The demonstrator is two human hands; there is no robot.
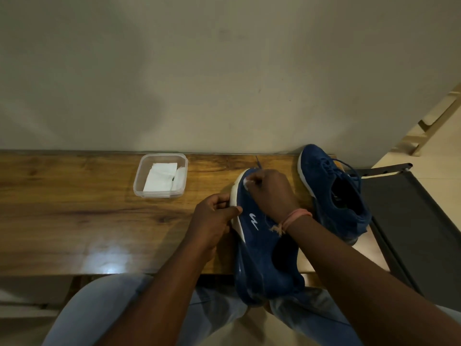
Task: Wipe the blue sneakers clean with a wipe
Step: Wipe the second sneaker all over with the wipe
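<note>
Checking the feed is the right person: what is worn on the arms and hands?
Both forearms are bare, with no sleeves and no gloves. The left hand wears nothing. The right hand has a pinkish thread band at the wrist, tied with a frayed knot.

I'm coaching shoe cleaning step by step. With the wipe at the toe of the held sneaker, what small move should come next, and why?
Probably draw the right hand and its small white wipe back along the blue fabric sneaker's side toward the white logo. The wipe sits at the toe, and the left hand grips the white sole edge, steadying it.
</note>
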